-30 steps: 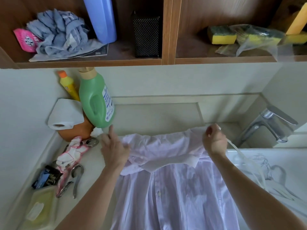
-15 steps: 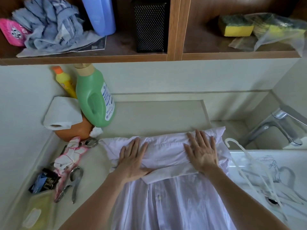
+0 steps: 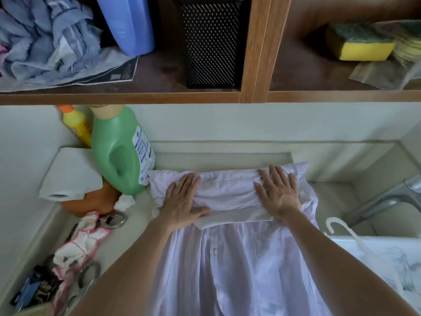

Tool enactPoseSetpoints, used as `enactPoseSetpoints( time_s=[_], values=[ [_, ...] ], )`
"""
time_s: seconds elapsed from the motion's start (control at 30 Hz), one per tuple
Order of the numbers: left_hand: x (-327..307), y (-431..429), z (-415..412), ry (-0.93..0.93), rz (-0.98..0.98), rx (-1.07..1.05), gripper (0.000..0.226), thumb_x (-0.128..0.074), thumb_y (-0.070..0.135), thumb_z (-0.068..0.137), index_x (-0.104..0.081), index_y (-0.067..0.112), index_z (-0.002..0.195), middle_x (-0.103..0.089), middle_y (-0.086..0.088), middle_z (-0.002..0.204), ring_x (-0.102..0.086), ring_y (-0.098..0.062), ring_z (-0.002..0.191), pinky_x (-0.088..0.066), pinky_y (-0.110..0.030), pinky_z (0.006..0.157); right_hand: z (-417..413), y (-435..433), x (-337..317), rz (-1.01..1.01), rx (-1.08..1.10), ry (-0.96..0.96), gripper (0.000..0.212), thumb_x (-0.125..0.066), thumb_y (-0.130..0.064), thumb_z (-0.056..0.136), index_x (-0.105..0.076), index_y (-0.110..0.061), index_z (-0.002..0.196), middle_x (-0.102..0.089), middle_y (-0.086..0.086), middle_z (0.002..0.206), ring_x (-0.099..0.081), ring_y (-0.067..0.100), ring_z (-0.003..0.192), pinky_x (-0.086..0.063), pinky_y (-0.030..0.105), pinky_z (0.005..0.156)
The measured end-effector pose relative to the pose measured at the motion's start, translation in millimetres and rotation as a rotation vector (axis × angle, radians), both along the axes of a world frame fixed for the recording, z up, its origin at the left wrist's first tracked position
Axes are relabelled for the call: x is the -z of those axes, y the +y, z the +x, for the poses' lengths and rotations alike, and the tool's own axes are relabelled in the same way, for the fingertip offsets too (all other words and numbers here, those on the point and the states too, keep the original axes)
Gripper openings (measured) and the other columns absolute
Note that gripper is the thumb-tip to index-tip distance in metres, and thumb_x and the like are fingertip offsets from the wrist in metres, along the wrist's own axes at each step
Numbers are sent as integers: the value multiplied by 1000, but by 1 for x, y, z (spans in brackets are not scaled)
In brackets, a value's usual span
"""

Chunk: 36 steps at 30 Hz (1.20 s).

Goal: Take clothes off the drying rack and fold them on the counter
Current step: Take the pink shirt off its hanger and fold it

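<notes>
A pale lilac button-up shirt (image 3: 230, 265) lies front-up on the light counter (image 3: 141, 208), its top part folded down into a band across the collar area. My left hand (image 3: 182, 201) presses flat on the left end of that band, fingers straight and spread. My right hand (image 3: 279, 192) lies flat on the right end in the same way. The shirt's lower part runs toward me and out of the frame's bottom edge. No drying rack is in view.
A green detergent bottle (image 3: 120, 151), a yellow bottle (image 3: 77, 126), a paper roll (image 3: 68, 176) and an orange bowl stand at the left. Scissors (image 3: 86, 277), a rag (image 3: 79, 242) and clips lie at front left. A white hanger (image 3: 341, 229), sink and faucet (image 3: 387, 199) are on the right. Shelves hang overhead.
One second ago my hands pinched the shirt's top and my right held the hanger. The hanger now lies by the sink and both hands press flat, spread further apart along the fold.
</notes>
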<state>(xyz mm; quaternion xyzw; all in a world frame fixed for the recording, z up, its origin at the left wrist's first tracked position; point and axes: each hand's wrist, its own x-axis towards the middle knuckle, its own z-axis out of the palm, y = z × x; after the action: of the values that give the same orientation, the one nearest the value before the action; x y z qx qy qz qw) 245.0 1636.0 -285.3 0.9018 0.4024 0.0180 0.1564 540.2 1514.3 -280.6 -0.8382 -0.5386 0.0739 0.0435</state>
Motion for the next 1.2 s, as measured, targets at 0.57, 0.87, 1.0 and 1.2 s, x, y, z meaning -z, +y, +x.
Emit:
enactPoseSetpoints(
  time_s=[0.57, 0.87, 1.0, 1.2],
  values=[
    [-25, 68, 7, -126, -144, -527, 95, -86, 46, 71, -37, 17, 146, -44, -15, 146, -41, -37, 134, -37, -47, 107, 71, 60, -45, -232, -149, 49, 95, -73, -64, 73, -32, -31, 151, -40, 0, 151, -36, 31, 135, -34, 42, 109],
    [-77, 85, -9, -13, -58, -375, 21, -79, 21, 82, -64, 6, 88, -66, -12, 89, -65, -31, 87, -45, -36, 72, 83, 49, -71, -171, -171, -235, 44, -74, -59, 74, -64, -27, 104, -62, -1, 112, -51, 24, 114, -39, 36, 93],
    [-99, 76, -11, -279, 147, -342, 27, -77, 8, 79, -52, 7, 68, -53, -10, 76, -54, -31, 75, -34, -34, 63, 82, 33, -91, 241, -102, -203, 26, -74, -21, 80, -59, -12, 99, -62, 10, 98, -65, 38, 79, -51, 40, 65],
    [-120, 48, -29, -462, 151, -364, 19, -77, 3, 79, -58, 3, 75, -56, -8, 73, -52, -26, 68, -31, -31, 53, 62, -6, -120, 517, -178, -304, 26, -66, 2, 67, -56, -10, 88, -54, 10, 91, -54, 37, 48, -31, 27, 46]
  ],
)
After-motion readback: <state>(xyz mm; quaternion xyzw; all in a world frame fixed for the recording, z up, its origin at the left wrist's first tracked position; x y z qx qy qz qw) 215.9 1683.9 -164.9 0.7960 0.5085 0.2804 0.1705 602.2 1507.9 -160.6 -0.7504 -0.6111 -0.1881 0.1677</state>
